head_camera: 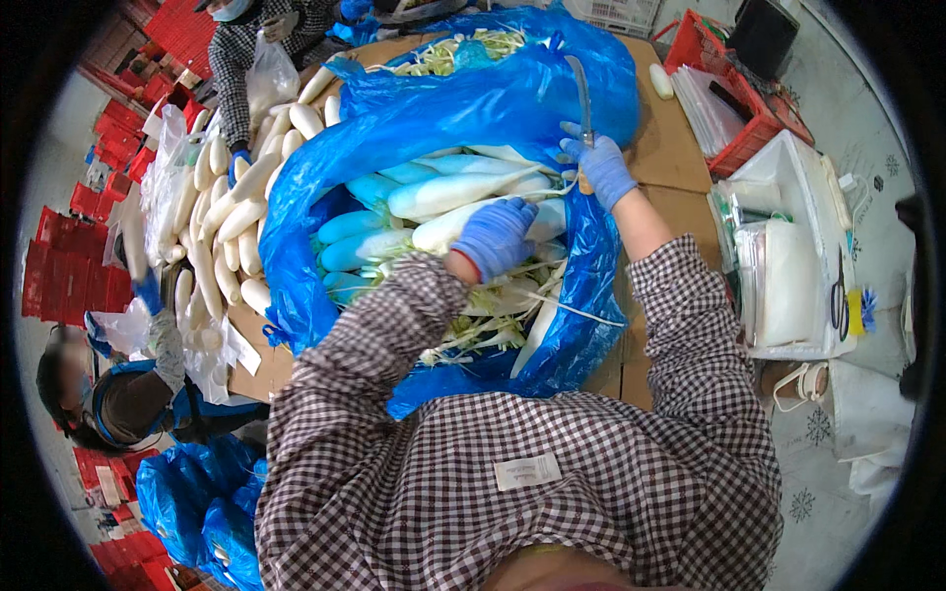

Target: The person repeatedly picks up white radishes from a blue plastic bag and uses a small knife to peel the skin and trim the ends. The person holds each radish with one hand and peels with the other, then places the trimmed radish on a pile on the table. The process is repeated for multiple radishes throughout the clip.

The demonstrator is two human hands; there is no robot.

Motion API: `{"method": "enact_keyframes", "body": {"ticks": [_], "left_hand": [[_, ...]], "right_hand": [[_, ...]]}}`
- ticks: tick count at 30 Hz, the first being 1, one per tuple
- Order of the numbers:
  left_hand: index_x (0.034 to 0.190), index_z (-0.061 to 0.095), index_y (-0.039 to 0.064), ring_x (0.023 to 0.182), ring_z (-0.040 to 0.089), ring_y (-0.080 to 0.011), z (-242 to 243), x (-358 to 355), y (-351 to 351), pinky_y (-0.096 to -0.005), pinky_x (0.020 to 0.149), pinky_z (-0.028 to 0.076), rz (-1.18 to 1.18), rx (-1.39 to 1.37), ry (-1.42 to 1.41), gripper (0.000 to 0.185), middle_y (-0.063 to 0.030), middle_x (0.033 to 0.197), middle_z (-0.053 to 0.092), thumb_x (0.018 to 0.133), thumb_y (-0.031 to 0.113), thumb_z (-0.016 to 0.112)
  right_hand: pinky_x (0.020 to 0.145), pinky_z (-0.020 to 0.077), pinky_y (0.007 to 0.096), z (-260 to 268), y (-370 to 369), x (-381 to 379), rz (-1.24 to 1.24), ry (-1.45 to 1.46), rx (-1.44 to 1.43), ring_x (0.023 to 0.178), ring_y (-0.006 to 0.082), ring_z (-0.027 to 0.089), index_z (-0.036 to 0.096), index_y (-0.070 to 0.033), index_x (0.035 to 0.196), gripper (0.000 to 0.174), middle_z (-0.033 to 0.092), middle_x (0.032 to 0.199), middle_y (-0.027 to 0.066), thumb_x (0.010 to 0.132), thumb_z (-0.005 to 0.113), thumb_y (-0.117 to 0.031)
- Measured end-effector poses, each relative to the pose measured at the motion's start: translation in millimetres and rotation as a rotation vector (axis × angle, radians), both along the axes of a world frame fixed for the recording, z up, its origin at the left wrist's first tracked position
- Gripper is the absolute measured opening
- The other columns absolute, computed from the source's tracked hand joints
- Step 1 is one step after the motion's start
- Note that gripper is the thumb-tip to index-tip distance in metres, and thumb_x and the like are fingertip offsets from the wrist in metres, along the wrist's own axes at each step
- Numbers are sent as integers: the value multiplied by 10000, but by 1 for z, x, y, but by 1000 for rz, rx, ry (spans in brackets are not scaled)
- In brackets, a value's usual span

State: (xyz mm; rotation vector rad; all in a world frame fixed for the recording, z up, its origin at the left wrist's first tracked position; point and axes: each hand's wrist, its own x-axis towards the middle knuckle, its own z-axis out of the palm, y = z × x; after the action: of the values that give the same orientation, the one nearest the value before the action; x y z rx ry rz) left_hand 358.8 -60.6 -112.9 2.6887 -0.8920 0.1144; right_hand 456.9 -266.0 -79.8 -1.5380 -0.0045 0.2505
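An opened blue plastic bag [443, 111] in front of me holds several white radishes [458, 188] with trimmed pale green leaf stalks [480, 332]. My left hand [491, 240], in a blue glove, lies over one white radish [436, 233] in the bag, its fingers curled around the upper side; the palm side is hidden. At the bag's right edge, my right hand [602, 170], also gloved, grips the wooden handle of a long knife with a slightly curved blade [580, 92]. The blade points away from me, over the blue plastic.
Peeled-looking white radishes [229, 214] are heaped on the left of the cardboard-covered table [669, 159]. Two co-workers reach in there, one gloved hand [238, 164] among the radishes. On the right stand a red crate [754, 133] and a white foam box [809, 177] with scissors [840, 299].
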Motion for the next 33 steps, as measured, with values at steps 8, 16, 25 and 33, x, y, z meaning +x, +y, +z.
{"method": "enact_keyframes", "body": {"ticks": [8, 16, 25, 33], "left_hand": [[1198, 574, 51, 952, 661, -337, 7, 2, -36, -446, 791, 511, 267, 280, 155, 630, -187, 1091, 661, 695, 380, 764], [1312, 474, 32, 941, 635, -409, 84, -91, 38, -467, 782, 526, 439, -79, 155, 789, -249, 1089, 631, 652, 318, 798], [1299, 530, 11, 1052, 643, -316, 84, -170, 38, -406, 891, 514, 418, -415, 213, 829, -191, 1166, 640, 642, 382, 873], [1244, 579, 17, 1009, 661, -327, 103, -191, 29, -406, 859, 523, 417, -360, 227, 786, -181, 1102, 665, 634, 422, 863]], "right_hand": [[845, 519, 301, 9, -13, -81, -172, -464, -96, 913, 171, 660, 618, -33, 1222, 341, 657, 1171, 103, 892, 660, -108], [666, 492, 255, -3, -22, -194, -236, -351, -247, 716, 101, 586, 690, -24, 1011, 173, 677, 821, 41, 880, 684, -136], [684, 523, 403, 29, 16, -238, 110, -592, -722, 775, 300, 667, 660, -83, 1039, 254, 685, 874, 138, 831, 676, -229], [694, 528, 431, 48, 14, -246, 189, -554, -942, 777, 312, 673, 655, -66, 1021, 240, 685, 886, 159, 852, 642, -235]]}}
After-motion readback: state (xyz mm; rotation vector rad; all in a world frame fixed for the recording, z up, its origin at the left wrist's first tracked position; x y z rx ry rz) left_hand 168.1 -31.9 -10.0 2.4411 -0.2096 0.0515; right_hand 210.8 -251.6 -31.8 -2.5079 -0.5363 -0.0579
